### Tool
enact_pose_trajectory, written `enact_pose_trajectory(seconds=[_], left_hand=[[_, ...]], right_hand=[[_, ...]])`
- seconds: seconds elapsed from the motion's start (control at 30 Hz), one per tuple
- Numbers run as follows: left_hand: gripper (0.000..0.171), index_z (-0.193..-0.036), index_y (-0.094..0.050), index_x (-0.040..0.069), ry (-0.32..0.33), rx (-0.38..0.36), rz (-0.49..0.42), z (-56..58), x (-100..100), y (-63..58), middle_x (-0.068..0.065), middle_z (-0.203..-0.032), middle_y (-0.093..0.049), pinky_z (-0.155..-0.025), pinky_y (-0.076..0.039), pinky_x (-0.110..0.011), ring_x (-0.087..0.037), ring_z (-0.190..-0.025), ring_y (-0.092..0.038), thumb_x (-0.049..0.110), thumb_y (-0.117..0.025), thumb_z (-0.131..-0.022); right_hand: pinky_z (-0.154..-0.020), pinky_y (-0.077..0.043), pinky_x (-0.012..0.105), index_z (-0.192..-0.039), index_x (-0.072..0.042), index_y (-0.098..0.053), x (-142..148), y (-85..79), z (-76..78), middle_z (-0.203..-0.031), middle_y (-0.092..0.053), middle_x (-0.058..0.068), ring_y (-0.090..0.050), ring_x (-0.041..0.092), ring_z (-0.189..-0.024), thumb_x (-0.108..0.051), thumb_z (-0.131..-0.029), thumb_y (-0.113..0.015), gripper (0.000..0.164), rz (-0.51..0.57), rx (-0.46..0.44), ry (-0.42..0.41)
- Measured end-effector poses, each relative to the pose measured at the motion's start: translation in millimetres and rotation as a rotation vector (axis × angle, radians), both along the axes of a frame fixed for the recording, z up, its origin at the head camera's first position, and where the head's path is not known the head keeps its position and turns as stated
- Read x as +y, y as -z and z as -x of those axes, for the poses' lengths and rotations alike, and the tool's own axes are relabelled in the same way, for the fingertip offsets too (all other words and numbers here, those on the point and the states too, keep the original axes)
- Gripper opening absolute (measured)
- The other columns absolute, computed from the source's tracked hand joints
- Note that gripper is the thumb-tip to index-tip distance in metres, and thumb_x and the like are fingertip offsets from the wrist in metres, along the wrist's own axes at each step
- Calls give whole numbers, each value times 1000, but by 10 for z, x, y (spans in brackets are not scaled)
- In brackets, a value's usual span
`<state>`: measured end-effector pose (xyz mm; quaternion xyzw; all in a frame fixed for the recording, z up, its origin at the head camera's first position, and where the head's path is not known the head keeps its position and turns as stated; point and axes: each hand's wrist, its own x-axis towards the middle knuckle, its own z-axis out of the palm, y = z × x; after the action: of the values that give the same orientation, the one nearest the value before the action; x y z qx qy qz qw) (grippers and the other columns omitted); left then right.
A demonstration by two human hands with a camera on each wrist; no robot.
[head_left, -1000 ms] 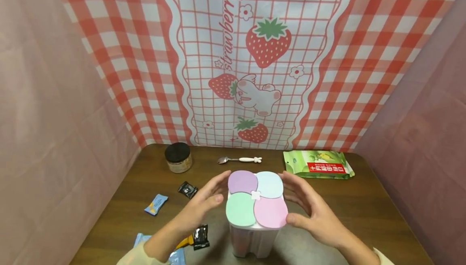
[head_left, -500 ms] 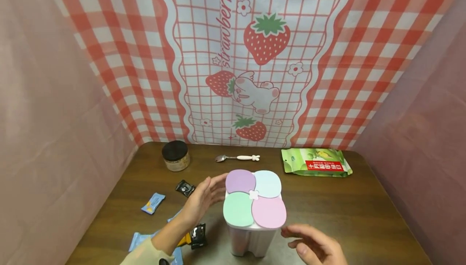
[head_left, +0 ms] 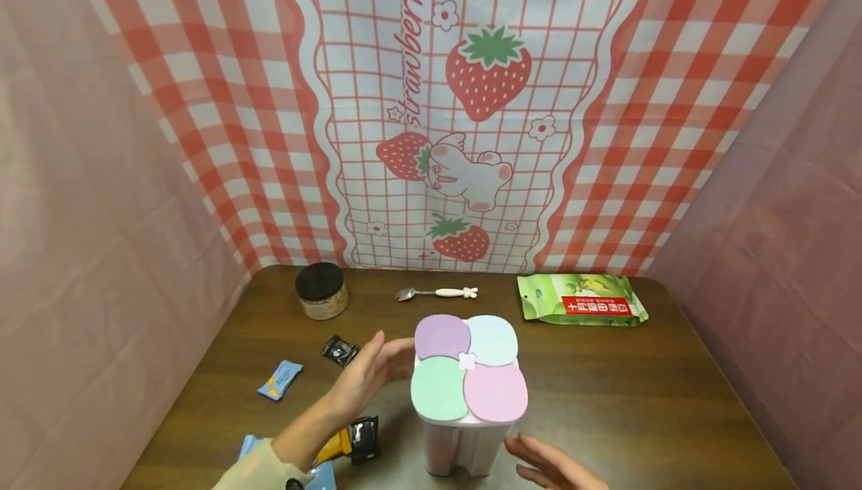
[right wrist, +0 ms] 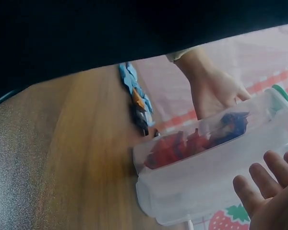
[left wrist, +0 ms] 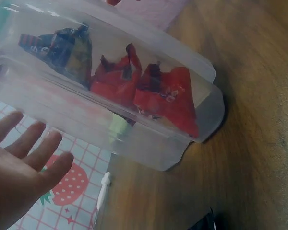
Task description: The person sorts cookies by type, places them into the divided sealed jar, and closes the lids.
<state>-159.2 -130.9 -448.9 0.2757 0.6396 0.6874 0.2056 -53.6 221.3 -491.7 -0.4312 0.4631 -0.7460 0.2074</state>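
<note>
A clear storage box (head_left: 458, 449) stands upright on the table, its lid in four petals: purple (head_left: 441, 334), pale blue (head_left: 494, 340), green (head_left: 438, 389) and pink (head_left: 496, 393). Through its wall, red-wrapped packets (left wrist: 165, 96) and a dark blue packet (left wrist: 67, 52) show in one compartment. My left hand (head_left: 367, 376) is at the box's left side, fingers extended; whether the fingertips touch the wall I cannot tell. Low on the right, my right hand (head_left: 552, 464) is near the box with fingers loosely extended, holding nothing.
Left of the box lie black packets (head_left: 364, 439) (head_left: 340, 351), a yellow packet (head_left: 334, 446) and blue packets (head_left: 280, 380). Along the back are a black-lidded jar (head_left: 322, 292), a spoon (head_left: 438, 293) and a green wipes pack (head_left: 582, 300). A strawberry-print cloth (head_left: 431, 101) hangs behind.
My right hand has come away from the lid's right edge and moved down toward the near side. My left hand has dropped slightly beside the box. The box stays standing in place.
</note>
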Motion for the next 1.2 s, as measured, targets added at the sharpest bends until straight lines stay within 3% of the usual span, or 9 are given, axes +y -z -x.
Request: enact_pose_trajectory(seconds=[0.07, 0.13, 0.27, 0.5, 0.7, 0.83, 1.03, 1.2], left_hand=[[84, -151, -28, -19, 31, -2, -7, -3, -10, 12, -41, -153, -34, -112, -41, -36, -7, -131, -53, 48, 1, -110], [84, -151, -25, -20, 57, 4, -22, -11, -25, 24, -43, -154, -30, -112, -40, -37, -7, -133, -52, 47, 3, -109], [82, -153, -22, -19, 74, 21, -52, -48, -86, 50, -43, -156, -24, -113, -39, -35, -5, -136, -49, 45, 5, -109], [79, -157, -26, -9, 56, 28, -41, -152, -197, 64, -32, -160, -31, -116, -36, -42, -10, -140, -46, 45, 6, -109], [75, -159, -27, -3, 51, 46, -48, -260, -232, 43, -28, -163, -29, -118, -34, -40, -10, -146, -40, 41, 8, -109], [74, -160, -27, 0, 67, 60, -62, -323, -228, 33, -26, -163, -30, -118, -33, -40, -14, -147, -40, 39, 9, -109], [74, -159, -28, -2, 84, 61, -95, -420, -211, 43, -31, -163, -26, -117, -34, -29, -20, -148, -40, 37, 9, -109], [73, -159, -29, -3, 108, 59, -130, -471, -193, 57, -20, -164, -30, -117, -34, -30, -23, -148, -39, 35, 9, -110]], right_hand=[[-121, -32, 28, -163, -1, -14, 9, 43, 26, -168, -29, 10, -30, 16, -154, 13, -103, -39, 66, 11, 51, -8], [-121, -32, 31, -161, 6, -10, -1, 80, 40, -168, -27, 15, -28, 19, -155, 12, -103, -39, 65, 27, 139, 49], [-118, -37, 32, -158, 13, -12, -27, 108, 62, -166, -30, 18, -32, 23, -154, 3, -109, -30, 53, 42, 220, 182], [-114, -43, 32, -150, 23, -18, -40, 1, 184, -161, -37, 24, -39, 25, -150, 2, -108, -21, 48, -12, 365, 397], [-112, -45, 30, -152, 19, -25, -42, -183, 305, -159, -43, 20, -45, 22, -146, -4, -109, -13, 50, -94, 280, 474], [-112, -46, 32, -149, 21, -28, -55, -268, 431, -158, -43, 23, -46, 26, -145, -2, -108, -8, 51, -108, 286, 489], [-105, -52, 32, -144, 19, -40, -79, -310, 614, -150, -56, 4, -55, 17, -137, -2, -110, -10, 50, -196, 194, 586], [-103, -53, 31, -142, 19, -43, -106, -303, 740, -147, -58, -4, -58, 11, -133, -7, -112, -13, 50, -218, 158, 629]])
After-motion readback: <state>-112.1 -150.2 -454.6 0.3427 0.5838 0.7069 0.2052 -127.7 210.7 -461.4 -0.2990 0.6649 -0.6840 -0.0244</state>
